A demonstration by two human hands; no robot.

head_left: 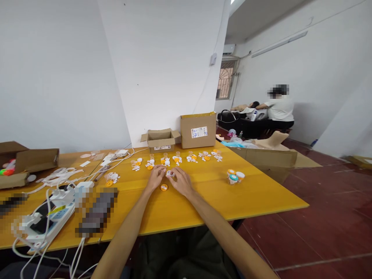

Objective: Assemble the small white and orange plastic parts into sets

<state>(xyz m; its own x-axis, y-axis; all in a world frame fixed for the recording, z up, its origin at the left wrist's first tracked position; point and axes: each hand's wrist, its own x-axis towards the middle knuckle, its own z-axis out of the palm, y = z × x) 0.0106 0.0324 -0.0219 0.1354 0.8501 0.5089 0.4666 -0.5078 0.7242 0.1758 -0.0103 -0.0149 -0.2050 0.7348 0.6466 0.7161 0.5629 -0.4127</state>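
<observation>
Both hands meet over the middle of the table [261, 193]. The left hand [156, 177] and right hand [181, 181] have their fingers curled in, and the fingertips pinch a white piece [170, 173] held just above the tabletop. It looks like light, stiff plastic, small enough to slip or flick away, so it is best gripped at its edges with the fingertips rather than squeezed flat. An orange disc [164, 187] lies on the table just beneath the hands, not touched. The fingers cover most of the white piece, so its shape and how each hand grips it cannot be told. Behind it, a row of parts [177, 158] is too small to make out. Two boxes [198, 130] stand further back, cups [235, 177] sit to the right, and a power strip [49, 221] on the left is partly blurred.
</observation>
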